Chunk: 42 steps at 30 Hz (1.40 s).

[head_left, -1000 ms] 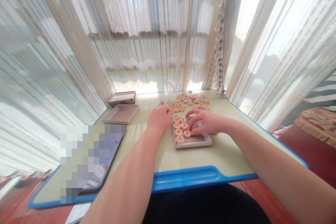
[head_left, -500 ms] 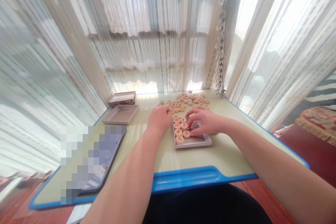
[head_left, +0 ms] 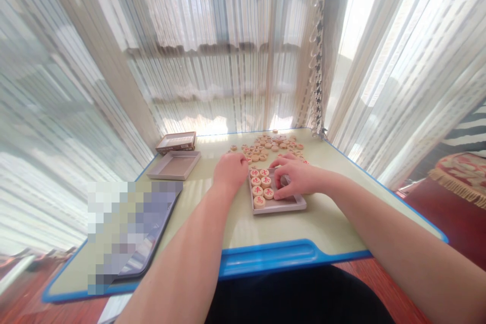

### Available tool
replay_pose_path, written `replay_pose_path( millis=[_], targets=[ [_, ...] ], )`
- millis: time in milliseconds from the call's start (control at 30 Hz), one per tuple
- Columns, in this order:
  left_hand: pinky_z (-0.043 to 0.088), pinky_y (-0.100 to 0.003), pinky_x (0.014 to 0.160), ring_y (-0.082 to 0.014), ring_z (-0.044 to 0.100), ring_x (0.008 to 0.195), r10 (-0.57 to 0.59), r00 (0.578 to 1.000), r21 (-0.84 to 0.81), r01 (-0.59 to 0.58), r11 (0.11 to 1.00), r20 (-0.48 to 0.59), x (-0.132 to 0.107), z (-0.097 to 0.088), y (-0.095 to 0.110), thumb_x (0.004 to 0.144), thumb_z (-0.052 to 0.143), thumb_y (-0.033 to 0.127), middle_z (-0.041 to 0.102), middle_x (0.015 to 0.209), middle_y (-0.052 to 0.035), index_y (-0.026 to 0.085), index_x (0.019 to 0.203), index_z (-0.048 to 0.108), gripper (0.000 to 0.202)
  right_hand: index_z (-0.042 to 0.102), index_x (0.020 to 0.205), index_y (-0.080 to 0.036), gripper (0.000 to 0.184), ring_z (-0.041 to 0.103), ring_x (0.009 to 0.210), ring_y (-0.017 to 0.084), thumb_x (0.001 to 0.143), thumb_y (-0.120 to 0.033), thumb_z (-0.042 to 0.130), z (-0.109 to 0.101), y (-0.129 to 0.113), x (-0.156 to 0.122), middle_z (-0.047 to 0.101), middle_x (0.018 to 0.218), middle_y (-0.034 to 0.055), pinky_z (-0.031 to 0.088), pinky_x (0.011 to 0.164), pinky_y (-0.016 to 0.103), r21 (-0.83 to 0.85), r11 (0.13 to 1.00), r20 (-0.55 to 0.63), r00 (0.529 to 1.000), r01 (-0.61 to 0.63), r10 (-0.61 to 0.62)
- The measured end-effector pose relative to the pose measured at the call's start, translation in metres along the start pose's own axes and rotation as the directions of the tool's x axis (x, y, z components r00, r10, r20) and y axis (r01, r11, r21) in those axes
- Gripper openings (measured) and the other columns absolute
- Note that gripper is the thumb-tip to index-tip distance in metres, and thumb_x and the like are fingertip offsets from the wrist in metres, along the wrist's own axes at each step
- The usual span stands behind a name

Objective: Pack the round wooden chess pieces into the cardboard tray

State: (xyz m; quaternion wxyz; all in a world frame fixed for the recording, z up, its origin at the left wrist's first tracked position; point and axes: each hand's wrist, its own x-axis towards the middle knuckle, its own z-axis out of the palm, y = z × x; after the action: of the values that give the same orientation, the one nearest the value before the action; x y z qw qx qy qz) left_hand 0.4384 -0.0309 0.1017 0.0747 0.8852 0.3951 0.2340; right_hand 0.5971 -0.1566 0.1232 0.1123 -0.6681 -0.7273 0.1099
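A shallow grey tray (head_left: 283, 206) lies on the table in front of me, with several round wooden chess pieces (head_left: 260, 187) marked in red lined up along its left side. My right hand (head_left: 296, 177) rests over the tray, fingers curled and pinched beside those pieces; whether a piece is in the fingers is hidden. My left hand (head_left: 230, 171) sits loosely closed on the table at the tray's upper left corner. Behind both hands, several loose chess pieces (head_left: 271, 147) are scattered across the table.
The pale table (head_left: 243, 223) has a blue rim with a groove along its near edge. An empty grey box half (head_left: 174, 165) and a brown box (head_left: 176, 142) stand at the back left. A blurred-out flat object (head_left: 129, 228) lies at the near left. Sheer curtains surround the table.
My right hand's fingers have curled in slightly over the tray. The left hand has stayed where it was.
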Motion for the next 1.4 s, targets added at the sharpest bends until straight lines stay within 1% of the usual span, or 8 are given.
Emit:
replay_pose_path(
  millis=[300,433,600,733,800,933,1133,1400],
  targets=[
    [0.044,-0.028,0.076,-0.0191,0.059,0.084,0.004,1.0,-0.003,-0.004,1.0,-0.001,0.0,0.001,-0.001,0.078,0.038,0.022,0.068,0.087,-0.0038,0.022,0.079,0.068,0.03,0.062,0.062,-0.024,0.03,0.033,0.118,0.031,0.055,-0.053,0.067,0.002,0.006,0.001,0.053,0.116,0.0008,0.034,0.096,0.042,0.032,0.999,-0.005,1.0,-0.016,0.016],
    [0.044,-0.029,0.077,-0.0194,0.058,0.085,0.002,1.0,0.004,-0.002,1.0,-0.002,0.0,0.001,-0.001,0.078,0.038,0.022,0.068,0.087,-0.0041,0.022,0.079,0.068,0.03,0.058,0.058,-0.022,0.016,0.038,0.115,0.028,0.059,-0.036,0.065,-0.004,0.003,-0.001,0.055,0.113,0.0009,0.033,0.095,0.039,0.103,0.995,-0.019,1.0,-0.003,0.005],
    [0.043,-0.03,0.085,-0.0204,0.056,0.096,0.001,1.0,-0.034,-0.001,0.999,0.017,0.0,0.002,-0.001,0.079,0.038,0.02,0.066,0.094,-0.005,0.021,0.092,0.066,0.031,0.057,0.06,-0.019,0.014,0.047,0.106,0.023,0.07,-0.028,0.052,-0.008,0.01,0.004,0.061,0.103,0.002,0.031,0.096,0.038,0.23,0.973,-0.273,0.961,0.018,0.047],
    [0.041,-0.031,0.09,-0.0197,0.051,0.107,-0.011,1.0,-0.086,0.011,0.996,-0.006,-0.001,0.006,-0.004,0.076,0.039,0.01,0.062,0.109,-0.0061,0.022,0.121,0.05,0.047,0.065,0.079,-0.02,0.021,0.053,0.096,0.021,0.076,-0.025,0.044,0.002,0.033,0.014,0.064,0.089,0.004,0.037,0.089,0.035,0.185,0.969,-0.442,0.866,-0.167,0.234],
    [0.04,-0.031,0.091,-0.0191,0.051,0.108,0.001,0.999,-0.091,0.002,0.996,0.038,-0.001,0.007,-0.006,0.074,0.04,0.007,0.059,0.115,-0.0056,0.025,0.125,0.045,0.055,0.066,0.088,-0.02,0.027,0.052,0.1,0.022,0.075,-0.019,0.042,0.007,0.044,0.018,0.064,0.095,0.0051,0.037,0.089,0.034,0.122,0.961,-0.449,0.85,-0.248,0.276],
    [0.039,-0.03,0.092,-0.0192,0.051,0.109,0.07,0.989,-0.073,-0.061,0.995,0.128,-0.001,0.009,-0.007,0.071,0.041,0.004,0.059,0.117,-0.0047,0.025,0.121,0.051,0.055,0.068,0.089,-0.022,0.028,0.052,0.102,0.021,0.073,-0.017,0.045,0.011,0.054,0.02,0.064,0.1,0.0044,0.037,0.091,0.033,0.064,0.955,-0.398,0.87,-0.289,0.29],
    [0.039,-0.03,0.092,-0.0189,0.051,0.107,0.128,0.985,-0.086,-0.119,0.989,0.111,-0.001,0.01,-0.006,0.07,0.04,0.003,0.061,0.112,-0.0034,0.024,0.11,0.06,0.05,0.069,0.09,-0.019,0.028,0.054,0.101,0.02,0.074,-0.022,0.047,0.009,0.047,0.022,0.066,0.099,0.0049,0.035,0.095,0.032,0.073,0.973,-0.394,0.89,-0.217,0.228],
    [0.035,-0.031,0.098,-0.02,0.042,0.116,0.163,0.983,-0.082,-0.156,0.984,0.089,-0.001,0.01,-0.006,0.068,0.04,0.001,0.053,0.125,0.0016,0.026,0.114,0.059,0.056,0.066,0.096,-0.023,0.03,0.05,0.103,0.022,0.073,-0.024,0.048,0.011,0.051,0.022,0.066,0.099,0.0015,0.033,0.095,0.036,-0.012,0.96,-0.385,0.888,-0.279,0.253]
  ],
)
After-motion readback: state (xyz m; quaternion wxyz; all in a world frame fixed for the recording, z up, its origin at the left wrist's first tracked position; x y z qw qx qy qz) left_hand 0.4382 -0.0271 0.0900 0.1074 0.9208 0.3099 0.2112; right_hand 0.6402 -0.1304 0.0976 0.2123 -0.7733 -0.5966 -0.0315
